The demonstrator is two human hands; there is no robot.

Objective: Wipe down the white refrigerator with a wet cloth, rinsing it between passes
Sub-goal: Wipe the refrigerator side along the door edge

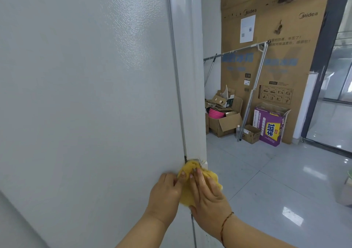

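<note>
We looked down at our two bare hands working low on the white refrigerator (pixel 85 95). Nearest us, the left hand (pixel 165 196) sat to the left of the yellow cloth (pixel 187 188), w/ its fingers (pixel 182 176) curled over the cloth's near-left edge, pinching it against the panel. The right hand (pixel 207 196), a red string bracelet (pixel 224 223) at its wrist, lay flat across the cloth w/ straight fingers pressing it onto the fridge's front corner; it covered more of the cloth than the left did. Whether the thumb hooked under the cloth, we could not tell.

The cloth was bunched between both hands, just below a small white hinge bracket (pixel 198 161) at the break in the dark door seam (pixel 177 76). That seam ran nearly straight up and away from the fingertips, so we judged the next pass would prob. follow it upward, or along the narrow white edge strip (pixel 192 76) beside it. The cloth touched the bracket's lower edge.

The fridge side was pebbled, glossy white, filling the left half of view. Beyond, to the right: pale shiny floor tiles (pixel 266 181), a purple carton (pixel 270 127), open cardboard boxes (pixel 224 121) w/ something pink inside, a metal drying rack (pixel 253 95), and a tall Midea box (pixel 276 47) against the far wall.
</note>
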